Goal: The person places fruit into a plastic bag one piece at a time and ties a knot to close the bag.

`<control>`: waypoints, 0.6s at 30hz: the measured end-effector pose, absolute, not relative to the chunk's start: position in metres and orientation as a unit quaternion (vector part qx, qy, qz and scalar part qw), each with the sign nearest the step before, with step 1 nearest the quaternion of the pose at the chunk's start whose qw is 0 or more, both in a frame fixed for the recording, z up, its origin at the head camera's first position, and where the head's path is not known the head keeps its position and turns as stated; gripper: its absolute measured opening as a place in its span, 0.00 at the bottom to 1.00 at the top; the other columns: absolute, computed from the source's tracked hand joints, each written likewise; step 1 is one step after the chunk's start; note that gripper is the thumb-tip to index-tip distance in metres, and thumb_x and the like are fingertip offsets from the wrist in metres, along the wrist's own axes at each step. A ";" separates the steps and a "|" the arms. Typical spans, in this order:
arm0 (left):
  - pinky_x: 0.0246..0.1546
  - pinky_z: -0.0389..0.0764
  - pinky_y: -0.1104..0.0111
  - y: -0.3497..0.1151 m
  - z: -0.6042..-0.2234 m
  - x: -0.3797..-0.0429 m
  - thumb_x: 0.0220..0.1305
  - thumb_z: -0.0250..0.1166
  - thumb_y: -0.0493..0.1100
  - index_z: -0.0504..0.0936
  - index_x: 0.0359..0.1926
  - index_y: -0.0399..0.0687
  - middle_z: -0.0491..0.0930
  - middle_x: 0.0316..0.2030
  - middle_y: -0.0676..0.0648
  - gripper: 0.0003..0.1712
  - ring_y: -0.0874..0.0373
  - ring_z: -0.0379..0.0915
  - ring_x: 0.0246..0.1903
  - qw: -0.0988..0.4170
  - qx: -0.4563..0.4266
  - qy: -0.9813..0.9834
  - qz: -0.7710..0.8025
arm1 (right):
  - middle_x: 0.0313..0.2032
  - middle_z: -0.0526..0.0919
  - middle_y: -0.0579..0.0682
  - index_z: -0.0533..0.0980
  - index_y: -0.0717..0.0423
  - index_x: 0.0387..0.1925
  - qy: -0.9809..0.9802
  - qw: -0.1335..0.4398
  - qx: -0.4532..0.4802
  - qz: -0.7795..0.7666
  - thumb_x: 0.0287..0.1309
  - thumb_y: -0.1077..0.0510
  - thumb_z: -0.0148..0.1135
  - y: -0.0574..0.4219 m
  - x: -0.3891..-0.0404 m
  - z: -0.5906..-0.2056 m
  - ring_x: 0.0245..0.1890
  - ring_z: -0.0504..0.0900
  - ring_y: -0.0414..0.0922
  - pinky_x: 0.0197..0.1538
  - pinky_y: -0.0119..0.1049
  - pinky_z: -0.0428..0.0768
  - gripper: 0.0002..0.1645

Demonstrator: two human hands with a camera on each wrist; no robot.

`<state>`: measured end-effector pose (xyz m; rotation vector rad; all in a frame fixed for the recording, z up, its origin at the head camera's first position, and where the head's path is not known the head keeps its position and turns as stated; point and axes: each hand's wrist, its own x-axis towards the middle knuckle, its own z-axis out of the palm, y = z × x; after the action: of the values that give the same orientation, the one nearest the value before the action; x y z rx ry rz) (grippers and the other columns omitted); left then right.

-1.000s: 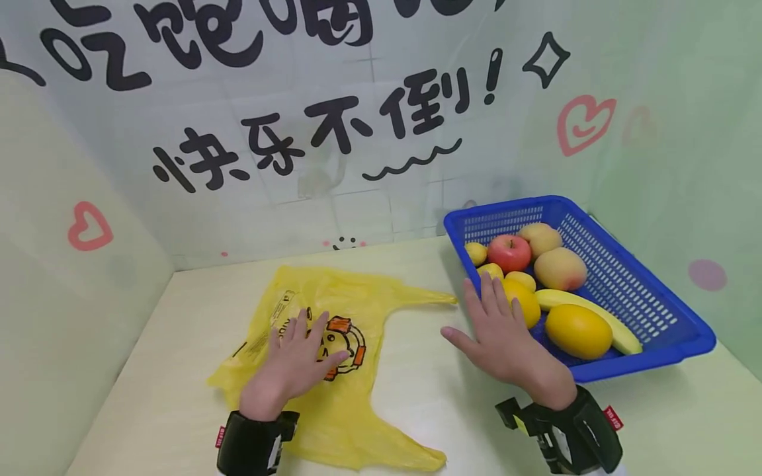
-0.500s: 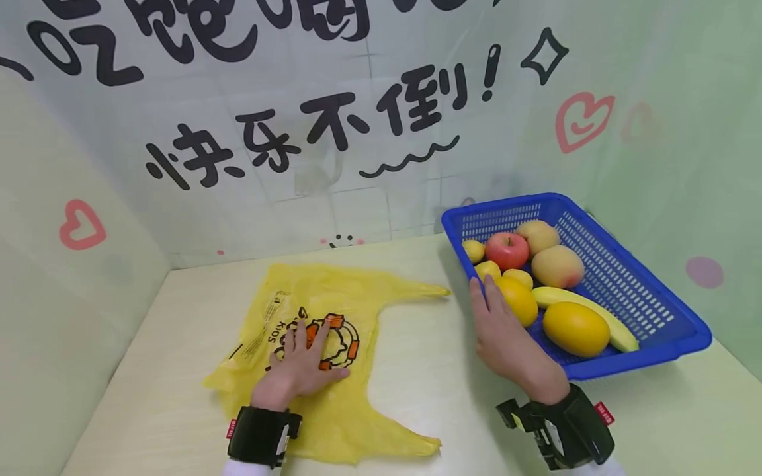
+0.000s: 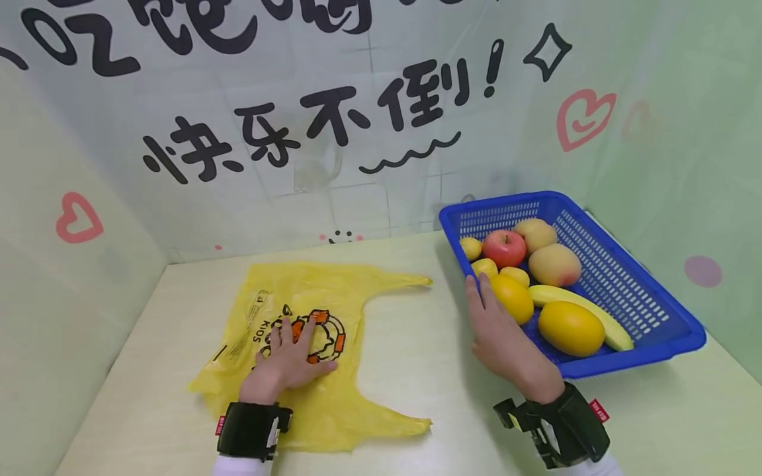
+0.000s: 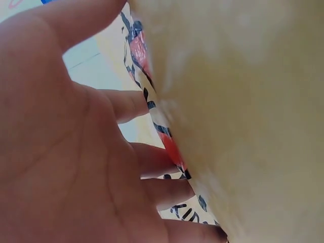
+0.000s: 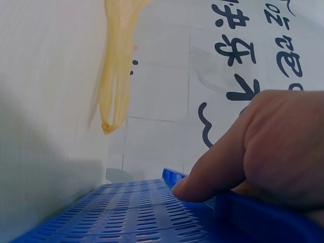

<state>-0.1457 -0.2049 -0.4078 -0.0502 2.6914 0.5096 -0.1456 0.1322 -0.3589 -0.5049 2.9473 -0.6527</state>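
Observation:
A yellow plastic carrier bag (image 3: 333,403) with a cartoon print lies flat on the table, its two handles pointing right. Spread over the print, my left hand (image 3: 284,363) rests on the bag with its fingers apart; the left wrist view shows the fingertips against the plastic. To the right stands a blue plastic basket (image 3: 643,264). My right hand (image 3: 508,344) holds its near left rim, the fingers lying over the edge and the thumb (image 5: 202,174) against the slotted outer wall. The thumb is hidden in the head view.
In the basket lie an apple (image 3: 504,248), two peaches (image 3: 555,264), a banana (image 3: 607,320), an orange (image 3: 512,299), a mango-like yellow fruit (image 3: 571,328) and several small yellow fruits (image 3: 471,248). Behind the table hangs a printed cloth (image 3: 256,218); side panels flank it.
My left hand has come down on the bag and the bag has slid left. My right hand has gone from spread fingers beside the basket to holding its rim.

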 end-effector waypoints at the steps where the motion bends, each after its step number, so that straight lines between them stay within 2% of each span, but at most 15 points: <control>1: 0.62 0.43 0.24 -0.205 -0.407 -0.146 0.62 0.61 0.67 0.40 0.79 0.50 0.28 0.74 0.25 0.58 0.24 0.27 0.73 0.200 -0.020 0.963 0.180 | 0.75 0.39 0.72 0.42 0.69 0.75 0.961 0.040 -0.167 -0.215 0.56 0.77 0.54 0.132 -0.145 -0.359 0.72 0.54 0.70 0.68 0.63 0.59 0.49; 8: 0.61 0.46 0.24 -0.206 -0.404 -0.146 0.62 0.61 0.68 0.42 0.79 0.50 0.31 0.74 0.24 0.58 0.23 0.29 0.73 0.203 -0.026 0.964 0.168 | 0.75 0.40 0.71 0.44 0.70 0.75 0.955 0.025 -0.189 -0.225 0.55 0.78 0.49 0.134 -0.143 -0.361 0.72 0.57 0.68 0.67 0.61 0.63 0.47; 13: 0.61 0.47 0.24 -0.205 -0.404 -0.145 0.62 0.61 0.69 0.42 0.79 0.50 0.32 0.74 0.24 0.58 0.22 0.30 0.73 0.205 -0.029 0.964 0.165 | 0.76 0.42 0.69 0.45 0.69 0.75 0.958 0.023 -0.195 -0.211 0.56 0.78 0.49 0.135 -0.141 -0.362 0.71 0.60 0.66 0.64 0.56 0.71 0.46; 18: 0.61 0.47 0.24 -0.205 -0.404 -0.145 0.62 0.60 0.69 0.41 0.79 0.50 0.32 0.74 0.24 0.57 0.22 0.30 0.72 0.207 -0.033 0.964 0.161 | 0.76 0.44 0.68 0.47 0.68 0.75 0.956 0.018 -0.211 -0.205 0.54 0.78 0.49 0.137 -0.140 -0.364 0.72 0.60 0.64 0.63 0.54 0.72 0.47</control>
<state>-0.1448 -0.2047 -0.4040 -0.0930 2.6854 0.4477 -0.1401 0.1366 -0.3636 -0.6554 2.9686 -0.6382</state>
